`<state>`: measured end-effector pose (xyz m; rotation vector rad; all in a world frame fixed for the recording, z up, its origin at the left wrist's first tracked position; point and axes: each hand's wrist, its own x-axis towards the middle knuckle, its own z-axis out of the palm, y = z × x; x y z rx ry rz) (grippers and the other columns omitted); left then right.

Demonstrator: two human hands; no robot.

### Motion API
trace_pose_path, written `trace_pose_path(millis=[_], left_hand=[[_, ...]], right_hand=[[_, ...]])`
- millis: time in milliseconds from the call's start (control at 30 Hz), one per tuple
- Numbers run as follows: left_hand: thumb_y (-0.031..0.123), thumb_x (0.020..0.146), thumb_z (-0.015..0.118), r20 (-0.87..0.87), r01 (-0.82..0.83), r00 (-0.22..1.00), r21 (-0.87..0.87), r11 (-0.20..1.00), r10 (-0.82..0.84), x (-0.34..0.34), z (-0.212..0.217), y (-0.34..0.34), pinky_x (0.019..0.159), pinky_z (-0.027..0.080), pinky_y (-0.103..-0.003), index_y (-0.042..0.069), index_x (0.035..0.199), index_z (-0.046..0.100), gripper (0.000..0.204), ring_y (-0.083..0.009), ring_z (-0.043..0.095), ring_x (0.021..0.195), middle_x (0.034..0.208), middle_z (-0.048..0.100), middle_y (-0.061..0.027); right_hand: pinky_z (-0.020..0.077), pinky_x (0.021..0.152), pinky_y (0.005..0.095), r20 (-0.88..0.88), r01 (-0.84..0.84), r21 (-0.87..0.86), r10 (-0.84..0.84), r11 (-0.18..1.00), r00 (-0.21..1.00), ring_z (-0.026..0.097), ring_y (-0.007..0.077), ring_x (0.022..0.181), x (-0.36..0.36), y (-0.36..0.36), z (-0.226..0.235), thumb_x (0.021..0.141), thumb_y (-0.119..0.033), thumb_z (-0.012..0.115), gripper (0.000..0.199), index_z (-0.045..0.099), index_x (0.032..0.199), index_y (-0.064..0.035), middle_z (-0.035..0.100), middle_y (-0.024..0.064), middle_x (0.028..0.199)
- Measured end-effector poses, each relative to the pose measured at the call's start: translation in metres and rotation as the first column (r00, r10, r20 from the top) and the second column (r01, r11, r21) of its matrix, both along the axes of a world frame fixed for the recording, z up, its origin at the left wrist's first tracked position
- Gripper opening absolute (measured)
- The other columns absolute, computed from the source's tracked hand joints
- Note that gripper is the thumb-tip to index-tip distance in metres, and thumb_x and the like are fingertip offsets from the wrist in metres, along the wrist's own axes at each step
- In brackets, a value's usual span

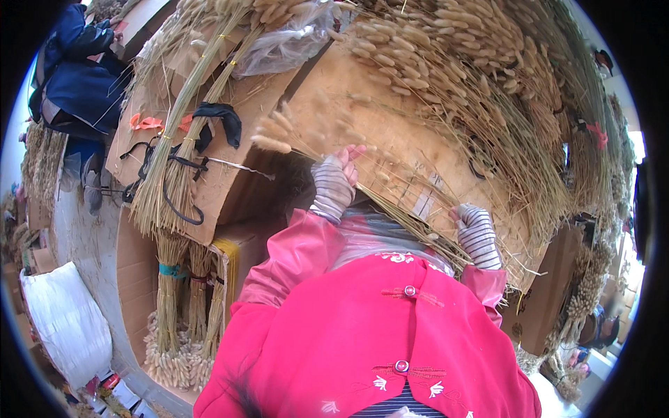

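Some fluffy stalks (401, 215) slant along near edge of board (341, 73), heads (270, 143) toward left edge. Left hand (336, 182) curled, gripping stalks. Right hand (478, 233) curled at near edge, toward right corner; cannot tell if gripping. Big pile (481, 76) along far and right edges. Past left edge, tied bunches (157, 188) lie on cardboard (223, 188).

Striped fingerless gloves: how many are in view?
2: one striped glove on the left hand, another on the right hand; others may be hidden.
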<state>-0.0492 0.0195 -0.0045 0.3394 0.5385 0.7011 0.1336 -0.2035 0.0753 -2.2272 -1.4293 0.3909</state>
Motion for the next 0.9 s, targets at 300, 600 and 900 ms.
trace_pose_path(millis=[300,600,900], left_hand=[[0.022,0.081,0.057,-0.184,-0.056,0.982,-0.079,0.995,0.041,0.0,0.007,-0.001,0.037,0.028,-0.02,0.005,0.096,0.053,0.023,-0.0054,0.037,0.045,0.063,0.045,0.0045],[0.022,0.084,0.053,-0.187,-0.031,0.982,-0.07,0.997,0.017,0.0,0.007,0.0,0.035,0.028,-0.022,0.002,0.102,0.049,0.027,-0.0071,0.036,0.041,0.066,0.05,0.0003],[0.021,0.082,0.056,-0.126,-0.01,0.992,-0.065,0.998,0.001,-0.004,0.008,-0.004,0.043,0.034,-0.017,0.006,0.098,0.053,0.022,-0.0037,0.045,0.056,0.069,0.05,0.0033]], right_hand=[[0.0424,0.053,0.0359,-0.023,-0.049,-0.472,0.044,0.88,0.999,0.052,0.0291,0.054,-0.002,0.025,0.01,0.071,-0.009,0.058,0.006,0.06,0.073,-0.0034,0.053,0.0162,0.06],[0.0462,0.071,0.0359,0.575,0.004,-0.037,0.018,0.999,0.818,0.055,0.028,0.085,0.031,0.182,0.008,0.072,-0.022,0.058,0.023,0.056,0.092,-0.0097,0.057,0.0106,0.095],[0.0457,0.063,0.0372,0.56,-0.103,0.056,0.054,0.993,0.827,0.055,0.0249,0.078,0.0,0.187,0.015,0.065,-0.017,0.06,0.015,0.053,0.075,-0.0083,0.057,0.0086,0.076]])
